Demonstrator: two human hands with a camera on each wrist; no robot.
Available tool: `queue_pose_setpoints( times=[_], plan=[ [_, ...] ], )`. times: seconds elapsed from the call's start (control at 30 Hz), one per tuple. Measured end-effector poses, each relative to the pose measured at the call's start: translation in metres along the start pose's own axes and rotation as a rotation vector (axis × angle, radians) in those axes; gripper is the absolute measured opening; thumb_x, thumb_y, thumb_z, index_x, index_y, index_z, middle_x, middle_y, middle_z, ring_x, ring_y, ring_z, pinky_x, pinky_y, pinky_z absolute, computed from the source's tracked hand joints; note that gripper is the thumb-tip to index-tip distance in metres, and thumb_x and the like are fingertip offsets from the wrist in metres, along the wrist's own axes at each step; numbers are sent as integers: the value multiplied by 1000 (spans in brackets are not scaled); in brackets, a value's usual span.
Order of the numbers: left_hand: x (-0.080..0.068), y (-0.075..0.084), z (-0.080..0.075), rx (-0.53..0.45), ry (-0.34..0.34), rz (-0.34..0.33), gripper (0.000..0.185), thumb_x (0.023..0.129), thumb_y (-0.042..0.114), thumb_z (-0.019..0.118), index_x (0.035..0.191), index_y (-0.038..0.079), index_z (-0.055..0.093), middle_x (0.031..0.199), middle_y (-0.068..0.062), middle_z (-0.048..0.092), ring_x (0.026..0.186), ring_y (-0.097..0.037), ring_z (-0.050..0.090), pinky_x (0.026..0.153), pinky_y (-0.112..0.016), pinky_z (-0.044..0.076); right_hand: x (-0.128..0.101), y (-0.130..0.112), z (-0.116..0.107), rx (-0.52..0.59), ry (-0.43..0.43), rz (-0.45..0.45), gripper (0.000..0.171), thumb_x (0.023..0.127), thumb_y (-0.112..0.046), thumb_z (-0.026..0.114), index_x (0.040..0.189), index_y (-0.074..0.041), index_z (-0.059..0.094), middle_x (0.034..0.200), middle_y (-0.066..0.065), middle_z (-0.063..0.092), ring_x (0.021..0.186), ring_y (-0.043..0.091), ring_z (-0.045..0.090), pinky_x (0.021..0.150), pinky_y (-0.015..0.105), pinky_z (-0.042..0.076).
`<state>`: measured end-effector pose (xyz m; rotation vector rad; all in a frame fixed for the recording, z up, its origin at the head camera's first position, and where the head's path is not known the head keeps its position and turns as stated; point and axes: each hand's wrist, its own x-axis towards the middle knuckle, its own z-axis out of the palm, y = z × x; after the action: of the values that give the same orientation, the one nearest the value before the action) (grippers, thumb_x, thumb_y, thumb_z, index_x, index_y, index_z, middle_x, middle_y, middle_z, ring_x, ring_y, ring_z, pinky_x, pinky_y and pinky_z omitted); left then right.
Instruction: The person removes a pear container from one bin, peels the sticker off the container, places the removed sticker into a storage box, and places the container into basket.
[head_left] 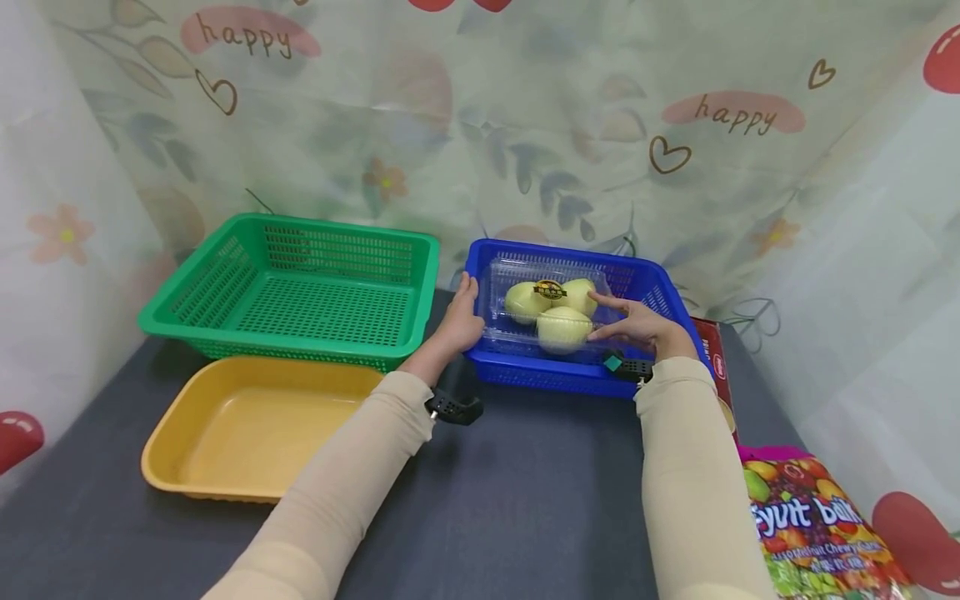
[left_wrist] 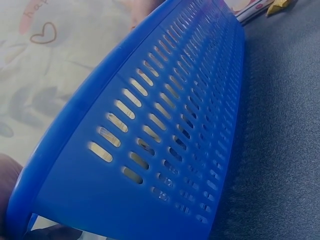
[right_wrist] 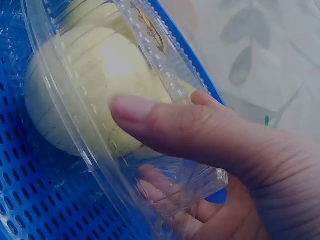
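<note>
A clear plastic clamshell box (head_left: pixel 502 321) with a dark oval label lies tilted in the blue basket (head_left: pixel 540 375). Three pale yellow-green round fruits (head_left: pixel 563 327) show through its plastic. My right hand (head_left: pixel 637 323) grips the box's right end, thumb (right_wrist: pixel 165 122) over the top and other fingers seen through the plastic below. On the basket's left side, my left hand (head_left: pixel 459 321) holds the rim. In the left wrist view, the basket's slotted wall (left_wrist: pixel 165 115) fills the picture, and most of that hand is hidden behind the rim.
A green basket (head_left: pixel 330 312) stands at the back left, with a yellow tray (head_left: pixel 255 433) in front of it. Right of the blue basket is a red box (head_left: pixel 716 354), partly covered by my arm. A colourful candy bag (head_left: pixel 821 521) lies at the front right.
</note>
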<state>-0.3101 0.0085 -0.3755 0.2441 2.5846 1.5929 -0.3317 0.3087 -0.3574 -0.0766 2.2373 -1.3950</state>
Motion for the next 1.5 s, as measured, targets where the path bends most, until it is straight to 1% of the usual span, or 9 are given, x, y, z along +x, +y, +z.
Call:
queue_pose_setpoints(
  times=[0.1,0.23,0.47,0.53,0.73,0.9,1.2,1.4,1.5],
  plan=[
    [-1,0,-1,-3,-12,1,73,84,-13,37,148,2,7,158,-8,-5,145,-29,0,118,-42,8,-2,0,-2,-16,10,3,84,81,-7,70,149,-23,24,157,8,-12,136,35,32,106,44,38],
    [-1,0,-1,-13,-27,0,73,84,-13,36,149,2,6,158,-8,-7,145,-27,-2,118,-41,7,-4,2,-3,2,12,-3,78,82,-7,69,147,-20,30,158,6,-10,134,34,35,98,35,47],
    [-1,0,-1,-9,-23,10,73,84,-13,36,148,1,6,158,-9,-6,145,-29,-2,118,-42,6,-4,6,-3,109,-4,-45,66,85,-3,65,143,-5,34,156,2,-19,145,30,2,106,48,36],
    [-1,-1,-1,-10,-26,8,73,84,-13,36,148,2,6,158,-9,-6,145,-29,-2,118,-43,6,-4,7,-3,136,8,-49,64,85,-2,63,142,-2,35,156,1,-18,145,29,-2,106,50,35],
    [-1,-2,1,-11,-34,-9,73,85,-12,35,149,3,5,158,-6,-8,145,-27,-4,118,-42,6,-3,12,-3,144,37,-68,61,84,-6,66,138,3,39,157,2,-15,145,26,-11,97,35,48],
    [0,0,0,5,-50,-1,72,86,-11,35,149,3,4,158,-7,-9,145,-26,-4,118,-41,8,-4,12,-6,101,45,-103,60,83,-7,68,136,2,43,158,2,-12,146,28,0,85,24,53],
    [2,0,-2,26,-65,-2,70,87,-10,34,149,3,3,158,-6,-11,145,-23,-6,118,-39,11,-7,6,-8,52,80,-165,56,85,-12,67,132,8,46,159,2,-4,142,31,19,88,24,52],
    [1,-1,-2,13,-55,-2,67,89,-7,31,149,4,3,158,-5,-11,145,-23,-5,119,-39,10,-11,4,-5,24,151,-250,49,89,-16,62,125,15,48,158,8,6,143,32,17,95,30,48],
    [1,-1,-1,5,-46,7,64,90,-5,30,148,2,4,158,-7,-10,145,-25,-5,119,-40,8,-13,5,-1,71,184,-263,49,91,-14,60,125,19,45,157,10,10,144,29,14,91,23,50]
  ],
)
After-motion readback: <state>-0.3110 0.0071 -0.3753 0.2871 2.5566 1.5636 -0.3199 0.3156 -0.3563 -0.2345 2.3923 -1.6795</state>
